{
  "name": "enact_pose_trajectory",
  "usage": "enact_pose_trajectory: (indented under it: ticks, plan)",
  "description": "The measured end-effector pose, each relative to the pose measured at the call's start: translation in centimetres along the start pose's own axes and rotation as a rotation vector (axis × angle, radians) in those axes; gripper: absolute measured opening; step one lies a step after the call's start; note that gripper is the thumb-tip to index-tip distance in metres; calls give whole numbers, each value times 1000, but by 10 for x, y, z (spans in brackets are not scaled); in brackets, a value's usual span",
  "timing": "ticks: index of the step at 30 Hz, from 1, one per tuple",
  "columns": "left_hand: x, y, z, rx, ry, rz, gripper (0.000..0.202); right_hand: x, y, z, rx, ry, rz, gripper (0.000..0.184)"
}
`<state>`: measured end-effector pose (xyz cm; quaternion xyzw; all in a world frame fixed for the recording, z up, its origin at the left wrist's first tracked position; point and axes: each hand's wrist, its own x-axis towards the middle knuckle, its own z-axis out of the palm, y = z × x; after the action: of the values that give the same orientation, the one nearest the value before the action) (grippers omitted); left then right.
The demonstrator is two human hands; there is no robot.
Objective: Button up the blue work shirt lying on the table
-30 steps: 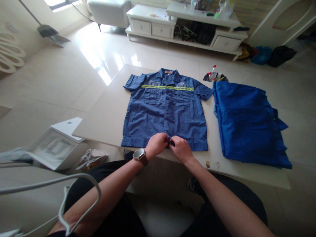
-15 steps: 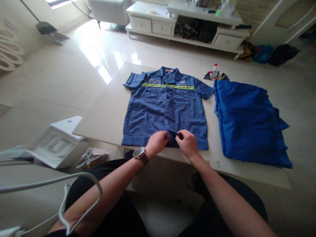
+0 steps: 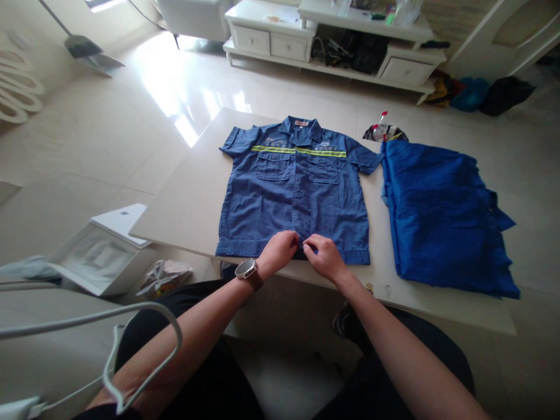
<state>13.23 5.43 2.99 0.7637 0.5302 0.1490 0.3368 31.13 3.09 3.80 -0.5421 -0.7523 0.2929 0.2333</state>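
A blue short-sleeved work shirt (image 3: 284, 198) with a yellow reflective stripe across the chest lies flat, front up, on a pale table (image 3: 192, 204). My left hand (image 3: 277, 252), a watch on its wrist, pinches the shirt's front placket just above the bottom hem. My right hand (image 3: 324, 256) pinches the other edge of the placket right beside it. The fingertips of both hands nearly touch over the fabric.
A pile of brighter blue cloth (image 3: 441, 216) lies on the table's right part, with a small red-capped bottle (image 3: 381, 127) behind it. A white box (image 3: 105, 251) stands on the floor at left, a white hanger (image 3: 131, 344) near my left arm, a white cabinet (image 3: 336, 41) behind.
Both hands stayed at the lower placket; the right one lifted a flap of fabric half a second ago and has now brought it back against the left hand.
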Motion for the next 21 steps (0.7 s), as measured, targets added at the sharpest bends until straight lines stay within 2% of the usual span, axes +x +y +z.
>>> enact_pose_trajectory:
  ticks: [2, 6, 11, 15, 18, 21]
  plan:
    - [0, 0, 0, -36, 16, 27, 17, 2, 3, -2, 93, 4, 43, 24]
    - [1, 2, -1, -89, 33, 42, 20, 4, 7, -2, 154, 8, 140, 10]
    - [2, 6, -6, -216, 10, -36, 21, 3, 8, 6, 117, 42, 83, 12]
    - [3, 5, -8, -378, -27, -126, 13, 0, 8, 11, 67, 73, 58, 13]
    - [5, 1, -4, -461, -1, -192, 23, -1, 8, 12, 33, 84, 32, 12]
    - [7, -3, 1, -543, 47, -231, 19, 0, 6, 11, 32, 122, 23, 13]
